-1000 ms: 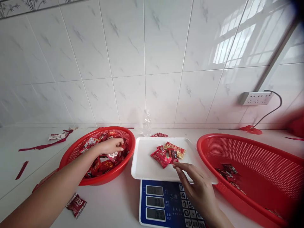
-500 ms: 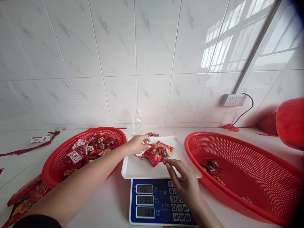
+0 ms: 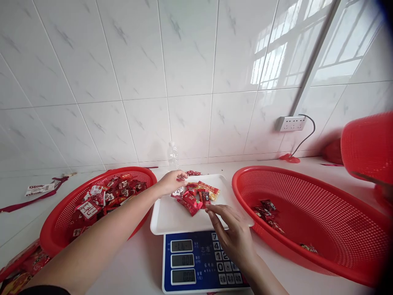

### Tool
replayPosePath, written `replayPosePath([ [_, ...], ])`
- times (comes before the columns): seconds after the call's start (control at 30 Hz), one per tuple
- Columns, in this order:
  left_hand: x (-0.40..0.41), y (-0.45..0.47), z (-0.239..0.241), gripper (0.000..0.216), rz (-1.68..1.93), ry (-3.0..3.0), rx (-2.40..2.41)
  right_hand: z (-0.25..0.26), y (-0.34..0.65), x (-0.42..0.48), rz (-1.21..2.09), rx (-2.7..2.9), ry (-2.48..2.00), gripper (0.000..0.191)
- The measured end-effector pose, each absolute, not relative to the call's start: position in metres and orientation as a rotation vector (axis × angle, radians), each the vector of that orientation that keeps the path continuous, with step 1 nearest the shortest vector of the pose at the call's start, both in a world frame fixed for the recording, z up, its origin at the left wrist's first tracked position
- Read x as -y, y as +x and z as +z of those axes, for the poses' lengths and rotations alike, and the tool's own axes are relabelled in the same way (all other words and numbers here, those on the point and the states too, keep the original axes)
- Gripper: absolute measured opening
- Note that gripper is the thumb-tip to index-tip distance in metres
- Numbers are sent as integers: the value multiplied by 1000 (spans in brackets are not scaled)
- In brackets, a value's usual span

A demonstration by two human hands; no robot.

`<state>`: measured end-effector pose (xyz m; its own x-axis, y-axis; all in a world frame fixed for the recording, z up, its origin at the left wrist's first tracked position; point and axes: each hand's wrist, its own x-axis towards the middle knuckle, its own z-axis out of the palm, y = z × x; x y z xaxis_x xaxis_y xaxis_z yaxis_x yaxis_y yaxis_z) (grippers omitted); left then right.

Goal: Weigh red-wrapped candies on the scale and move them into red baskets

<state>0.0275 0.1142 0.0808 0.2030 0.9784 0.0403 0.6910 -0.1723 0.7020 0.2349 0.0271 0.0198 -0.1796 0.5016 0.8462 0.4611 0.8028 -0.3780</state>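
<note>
My left hand (image 3: pixel 171 181) hovers over the back left of the white tray (image 3: pixel 172 217), fingers curled on a red-and-white candy packet (image 3: pixel 178 192). A small pile of red candy packets (image 3: pixel 196 194) lies on the tray, which sits on a blue digital scale (image 3: pixel 199 262). My right hand (image 3: pixel 230 231) rests at the tray's front right edge, fingers stretched out flat, holding nothing. At the left stands a round red basket (image 3: pixel 55 229) full of candy packets.
A large oval red basket (image 3: pixel 307 246) with a few packets lies at the right. Another red basket (image 3: pixel 368 147) shows at the far right edge. A clear bottle (image 3: pixel 172 155) stands by the tiled wall, a socket strip (image 3: pixel 290 123) hangs on it. Loose packets (image 3: pixel 18 266) lie bottom left.
My left hand went from the round red basket across to the tray with a packet in it. My right hand stayed at the tray's front edge. The view shifted right.
</note>
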Motion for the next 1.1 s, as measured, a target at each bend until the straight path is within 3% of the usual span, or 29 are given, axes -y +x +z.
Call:
replayPosePath([
  [0.27,-111,40,64,67,476,2156,-1430,20,236,-26,63,1777,-730,17],
  [0.43,-112,54,50,77,434,2220,-1432,21,238,-26,62,1733,-734,18],
  [0.6,-116,57,51,61,597,2176,-1436,22,238,-26,79,1707,-735,18],
  [0.83,-76,48,69,40,1174,1944,-1417,24,240,-27,62,1674,-769,16],
  [1.1,18,21,9,21,1757,2374,-1245,19,239,-30,79,1698,-847,15],
])
